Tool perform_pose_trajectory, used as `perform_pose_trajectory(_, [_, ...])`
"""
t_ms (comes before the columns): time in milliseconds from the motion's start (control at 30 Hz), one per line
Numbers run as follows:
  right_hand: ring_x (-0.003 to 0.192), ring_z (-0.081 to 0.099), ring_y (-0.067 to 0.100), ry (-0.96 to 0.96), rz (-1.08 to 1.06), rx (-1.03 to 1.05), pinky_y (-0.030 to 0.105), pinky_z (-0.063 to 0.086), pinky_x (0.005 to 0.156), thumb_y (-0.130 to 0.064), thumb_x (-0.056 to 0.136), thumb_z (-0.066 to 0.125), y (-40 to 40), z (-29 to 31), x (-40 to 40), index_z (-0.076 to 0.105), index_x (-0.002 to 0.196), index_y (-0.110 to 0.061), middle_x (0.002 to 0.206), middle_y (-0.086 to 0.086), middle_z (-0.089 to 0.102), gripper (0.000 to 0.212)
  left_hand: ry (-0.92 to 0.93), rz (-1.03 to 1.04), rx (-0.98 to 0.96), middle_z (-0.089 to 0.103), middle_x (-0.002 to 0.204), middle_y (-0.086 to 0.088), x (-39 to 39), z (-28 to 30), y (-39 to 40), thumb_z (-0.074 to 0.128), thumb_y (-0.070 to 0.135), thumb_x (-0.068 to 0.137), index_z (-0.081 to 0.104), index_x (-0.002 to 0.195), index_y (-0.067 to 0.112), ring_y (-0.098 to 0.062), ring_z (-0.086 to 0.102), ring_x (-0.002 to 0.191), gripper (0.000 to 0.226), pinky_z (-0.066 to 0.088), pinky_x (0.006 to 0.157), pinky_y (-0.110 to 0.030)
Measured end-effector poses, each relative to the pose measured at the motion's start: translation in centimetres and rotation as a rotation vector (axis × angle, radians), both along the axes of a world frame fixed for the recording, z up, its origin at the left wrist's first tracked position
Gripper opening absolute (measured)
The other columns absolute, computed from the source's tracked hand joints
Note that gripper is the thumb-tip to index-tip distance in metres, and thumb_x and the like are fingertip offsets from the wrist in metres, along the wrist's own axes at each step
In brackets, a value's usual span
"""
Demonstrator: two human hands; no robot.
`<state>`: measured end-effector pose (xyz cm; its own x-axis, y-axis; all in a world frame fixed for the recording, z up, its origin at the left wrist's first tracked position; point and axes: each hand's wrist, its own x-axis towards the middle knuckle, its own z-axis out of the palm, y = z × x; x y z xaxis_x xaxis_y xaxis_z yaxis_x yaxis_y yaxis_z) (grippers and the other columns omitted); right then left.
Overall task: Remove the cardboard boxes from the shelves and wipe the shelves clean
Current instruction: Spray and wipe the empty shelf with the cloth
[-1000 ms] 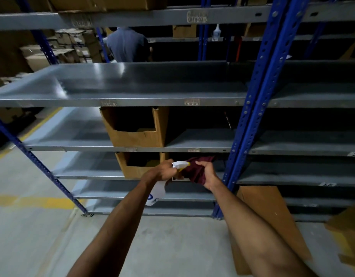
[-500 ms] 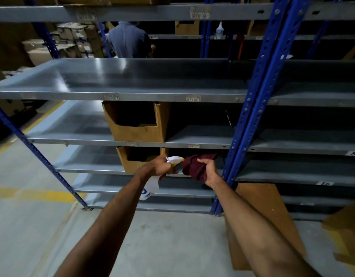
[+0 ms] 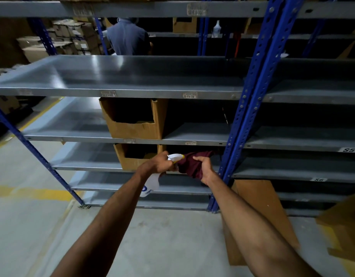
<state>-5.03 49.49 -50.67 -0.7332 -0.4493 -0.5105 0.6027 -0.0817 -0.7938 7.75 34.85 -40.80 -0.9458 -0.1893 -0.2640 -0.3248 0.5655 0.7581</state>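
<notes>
Both hands (image 3: 158, 163) rose, gripping crumpled cloth (image 3: 189, 163).

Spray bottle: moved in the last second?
No. The spray bottle, gripped by the left hand, stays just right of the lower box, nozzle at the cloth; only the camera shifted.

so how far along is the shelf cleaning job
Done: the grey metal top shelf holds no boxes. In hand: left hand grips a white spray bottle aimed at the maroon cloth held by the right hand. Left: two open cardboard boxes remain on lower shelves.
</notes>
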Motion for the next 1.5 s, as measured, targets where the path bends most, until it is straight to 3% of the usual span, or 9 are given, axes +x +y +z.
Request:
perform_pose_trajectory(300, [0.076, 0.067, 0.032, 0.013, 0.035, 0.022, 0.034, 0.052, 0.064, -0.027, 0.081, 0.058, -0.1, 1.2, -0.2, 0.068, 0.117, 0.000, 0.094, 0.017, 0.074, 0.046, -0.110, -0.027, -0.072, 0.069, 0.082, -0.011, -0.5, -1.1, 0.7, 0.066, 0.032, 0.085, 0.067, 0.113, 0.012, -0.013, 0.056, 0.058, 0.034, 0.048, 0.051, -0.030])
perform_pose_trajectory(533, [0.086, 0.070, 0.031, 0.007, 0.046, -0.002, 0.033, 0.053, 0.066, -0.024, 0.086, 0.057, 0.5, 1.3, -0.5, 0.068, 0.116, -0.003, 0.099, 0.015, 0.075, 0.039, -0.012, 0.053, -0.046, 0.060, 0.072, -0.007, -0.7, 0.3, 1.0, 0.066, 0.017, 0.091, 0.067, 0.098, -0.002, -0.012, 0.049, 0.053, 0.020, 0.043, 0.046, -0.023])
perform_pose_trajectory(733, [0.081, 0.071, 0.030, -0.003, -0.002, -0.003, 0.034, 0.055, 0.066, -0.019, 0.086, 0.059, 1.4, 0.9, -1.5, 0.068, 0.108, -0.003, 0.091, 0.012, 0.076, 0.029, -0.035, 0.045, -0.056, 0.062, 0.071, -0.005, 0.5, -0.5, 0.1, 0.069, 0.016, 0.089, 0.063, 0.092, 0.015, -0.009, 0.053, 0.050, 0.006, 0.044, 0.046, -0.020])
perform_pose_trajectory(933, [0.075, 0.066, 0.032, -0.012, 0.055, -0.022, 0.033, 0.050, 0.063, -0.027, 0.083, 0.056, 0.3, 1.1, -0.7, 0.069, 0.107, -0.002, 0.090, 0.016, 0.072, 0.036, -0.071, 0.004, -0.081, 0.064, 0.076, 0.000, -0.5, -1.0, 1.7, 0.071, 0.038, 0.078, 0.063, 0.123, 0.016, -0.009, 0.055, 0.055, 0.051, 0.045, 0.049, -0.025])
perform_pose_trajectory(1033, [0.081, 0.065, 0.034, 0.013, 0.089, -0.002, 0.032, 0.051, 0.061, -0.033, 0.080, 0.058, 0.0, 1.3, -0.6, 0.068, 0.117, 0.001, 0.097, 0.019, 0.072, 0.051, -0.039, -0.012, -0.050, 0.065, 0.078, -0.003, -1.1, -0.7, 1.9, 0.068, 0.023, 0.084, 0.068, 0.112, 0.011, -0.013, 0.056, 0.059, 0.030, 0.047, 0.048, -0.026])
perform_pose_trajectory(1133, [0.070, 0.068, 0.027, 0.001, 0.054, -0.051, 0.029, 0.050, 0.056, -0.027, 0.089, 0.054, 0.6, 2.0, -0.7, 0.069, 0.106, -0.002, 0.084, 0.014, 0.075, 0.034, 0.009, 0.050, -0.036, 0.065, 0.079, -0.010, -1.0, -0.2, 1.6, 0.069, 0.023, 0.083, 0.067, 0.107, 0.008, -0.016, 0.055, 0.059, 0.029, 0.046, 0.049, -0.028])
perform_pose_trajectory(1267, [0.076, 0.072, 0.026, -0.017, -0.022, -0.111, 0.028, 0.055, 0.057, -0.017, 0.090, 0.055, 1.1, 1.8, -1.4, 0.066, 0.111, -0.001, 0.090, 0.011, 0.076, 0.029, 0.047, 0.132, 0.032, 0.068, 0.081, -0.017, -0.6, -0.7, 0.9, 0.069, 0.018, 0.082, 0.066, 0.105, 0.002, -0.017, 0.053, 0.055, 0.028, 0.045, 0.049, -0.029])
perform_pose_trajectory(1433, [0.070, 0.069, 0.024, -0.027, -0.049, -0.108, 0.030, 0.054, 0.061, -0.015, 0.089, 0.052, 1.8, 1.9, -1.8, 0.068, 0.100, -0.003, 0.083, 0.010, 0.075, 0.023, 0.099, 0.080, 0.113, 0.056, 0.062, -0.003, -2.2, -1.4, 1.8, 0.068, 0.015, 0.088, 0.068, 0.108, 0.013, -0.020, 0.049, 0.053, 0.021, 0.044, 0.047, -0.030])
perform_pose_trajectory(1500, [0.073, 0.070, 0.025, -0.006, -0.058, -0.105, 0.032, 0.054, 0.066, -0.017, 0.089, 0.054, 2.1, 2.0, -2.2, 0.071, 0.098, -0.005, 0.085, 0.011, 0.076, 0.023, 0.150, 0.099, 0.194, 0.059, 0.065, -0.005, -3.4, -1.2, 2.7, 0.070, 0.021, 0.088, 0.070, 0.094, 0.016, -0.021, 0.052, 0.058, 0.008, 0.046, 0.053, -0.034])
